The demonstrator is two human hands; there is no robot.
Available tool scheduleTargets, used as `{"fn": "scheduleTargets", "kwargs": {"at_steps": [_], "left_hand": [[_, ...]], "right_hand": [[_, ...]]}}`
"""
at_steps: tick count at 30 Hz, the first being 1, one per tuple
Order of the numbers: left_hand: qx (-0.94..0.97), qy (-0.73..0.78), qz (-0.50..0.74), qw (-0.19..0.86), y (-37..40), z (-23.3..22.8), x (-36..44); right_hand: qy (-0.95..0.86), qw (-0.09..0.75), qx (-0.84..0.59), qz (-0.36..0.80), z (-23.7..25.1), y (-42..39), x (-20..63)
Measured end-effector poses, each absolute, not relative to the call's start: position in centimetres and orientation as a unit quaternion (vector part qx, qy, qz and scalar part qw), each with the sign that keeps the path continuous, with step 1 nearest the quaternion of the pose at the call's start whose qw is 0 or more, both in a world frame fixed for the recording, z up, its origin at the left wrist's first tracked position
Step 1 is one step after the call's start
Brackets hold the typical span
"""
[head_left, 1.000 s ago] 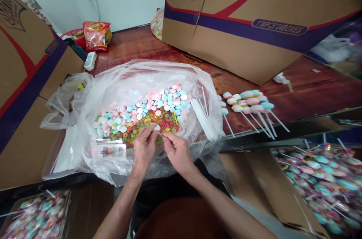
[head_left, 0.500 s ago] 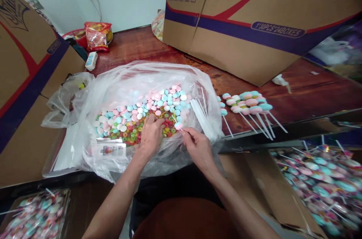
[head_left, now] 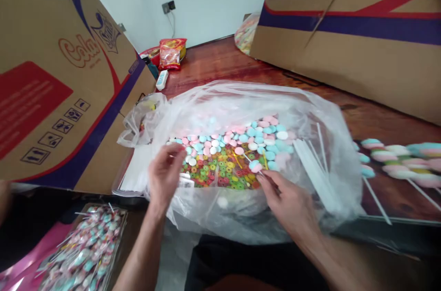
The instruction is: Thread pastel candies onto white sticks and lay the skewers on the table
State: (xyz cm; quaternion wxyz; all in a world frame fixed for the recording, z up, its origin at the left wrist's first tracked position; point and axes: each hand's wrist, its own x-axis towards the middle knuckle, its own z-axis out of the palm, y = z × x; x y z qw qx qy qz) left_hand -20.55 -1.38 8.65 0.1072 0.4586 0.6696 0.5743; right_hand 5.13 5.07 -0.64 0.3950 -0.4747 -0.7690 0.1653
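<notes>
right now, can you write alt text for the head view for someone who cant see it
Two bare hands, left hand and right hand, reach into an open clear plastic bag of pastel candy discs and small coloured rings on a wooden table. Cardboard boxes stand around it.

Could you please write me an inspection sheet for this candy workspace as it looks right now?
Surface: dark wooden table, glossy, largely covered.
Job's things: clear plastic bag holding pastel candy discs, small ring candies and white sticks.
Clutter: finished candy skewers at right; red snack packet; tray of wrapped lollipops lower left.
Hands: left hand over the ring candies; right hand pinching a stick with a pink disc.
Cables: one cord below a wall socket.
Surroundings: printed cardboard cartons left and right, white wall.
</notes>
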Motion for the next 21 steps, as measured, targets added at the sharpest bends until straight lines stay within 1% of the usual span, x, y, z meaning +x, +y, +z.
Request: {"fn": "scheduleTargets", "kwargs": {"at_steps": [2, 3, 4, 6, 8, 11, 13, 15, 18, 19, 20, 21], "left_hand": [[0.421, 0.691, 0.586, -0.033, -1.0, 9.8, -25.1], [0.401, 0.702, 0.585, -0.065, -0.4, 10.2, -27.6], [0.381, 0.711, 0.586, -0.076, 0.4, 10.3, -30.1], [0.350, 0.744, 0.567, -0.055, 2.3, 10.1, -34.4], [0.320, 0.792, 0.520, -0.028, 4.3, 9.5, -37.5], [0.295, 0.831, 0.471, 0.018, 6.4, 8.6, -39.6], [0.289, 0.834, 0.470, 0.021, 6.6, 8.6, -39.3], [0.297, 0.817, 0.494, -0.003, 5.9, 9.2, -37.7], [0.387, 0.731, 0.556, -0.084, 3.3, 10.6, -32.6], [0.425, 0.707, 0.557, -0.095, 2.4, 10.9, -30.2], [0.459, 0.695, 0.546, -0.089, 1.6, 11.0, -27.7], [0.505, 0.688, 0.518, -0.046, 0.9, 10.8, -25.3]], "right_hand": [[-0.778, 0.393, -0.467, 0.150, -1.2, 5.1, 4.9], [-0.780, 0.391, -0.466, 0.145, -1.5, 5.0, 4.8], [-0.781, 0.390, -0.466, 0.141, -1.8, 4.9, 4.8], [-0.779, 0.390, -0.471, 0.138, -2.1, 4.6, 4.7], [-0.776, 0.388, -0.476, 0.139, -2.2, 4.4, 4.8], [-0.773, 0.395, -0.476, 0.142, -2.1, 4.1, 4.7], [-0.767, 0.404, -0.478, 0.145, -1.9, 4.0, 4.7], [-0.759, 0.403, -0.487, 0.158, -1.7, 3.8, 4.6], [-0.748, 0.395, -0.500, 0.186, -1.6, 3.7, 4.7], [-0.744, 0.397, -0.501, 0.194, -1.6, 3.7, 4.7], [-0.740, 0.400, -0.502, 0.203, -1.6, 3.7, 4.7], [-0.736, 0.403, -0.500, 0.212, -1.5, 3.8, 4.8]]}}
